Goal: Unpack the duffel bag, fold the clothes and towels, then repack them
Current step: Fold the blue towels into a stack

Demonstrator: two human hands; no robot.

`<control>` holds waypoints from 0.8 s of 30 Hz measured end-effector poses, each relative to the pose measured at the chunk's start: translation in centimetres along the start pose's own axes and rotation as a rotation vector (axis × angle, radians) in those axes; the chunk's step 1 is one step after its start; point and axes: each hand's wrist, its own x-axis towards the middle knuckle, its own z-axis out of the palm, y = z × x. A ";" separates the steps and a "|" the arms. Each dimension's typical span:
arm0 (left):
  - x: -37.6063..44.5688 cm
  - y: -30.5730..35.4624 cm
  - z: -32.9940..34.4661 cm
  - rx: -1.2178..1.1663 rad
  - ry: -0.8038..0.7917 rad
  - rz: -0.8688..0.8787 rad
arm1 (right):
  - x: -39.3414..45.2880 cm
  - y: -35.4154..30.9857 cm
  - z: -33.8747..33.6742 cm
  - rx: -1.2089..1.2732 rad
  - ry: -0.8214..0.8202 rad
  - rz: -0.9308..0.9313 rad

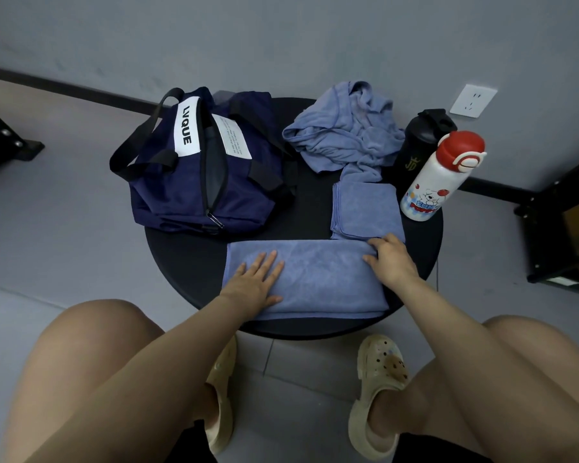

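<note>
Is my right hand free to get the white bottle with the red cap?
Probably yes. The right hand lies on the towel holding nothing, and the white bottle stands just beyond it, with only the low folded towel between.

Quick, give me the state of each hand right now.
Left hand: open, flat on the long folded towel.
Right hand: fingers curled at the same towel's right end; a real grip cannot be told.
</note>
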 end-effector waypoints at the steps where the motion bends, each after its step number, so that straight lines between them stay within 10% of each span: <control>1: 0.0 0.0 0.0 0.008 0.000 -0.001 | 0.2 0.0 0.0 0.048 0.001 0.017; 18: 0.4 0.9 -0.3 0.098 -0.030 0.317 | -0.3 -2.5 -1.5 0.211 0.089 0.088; 24: 0.3 4.0 -3.5 -0.849 0.279 0.120 | -1.4 -6.0 -1.9 0.464 0.051 0.059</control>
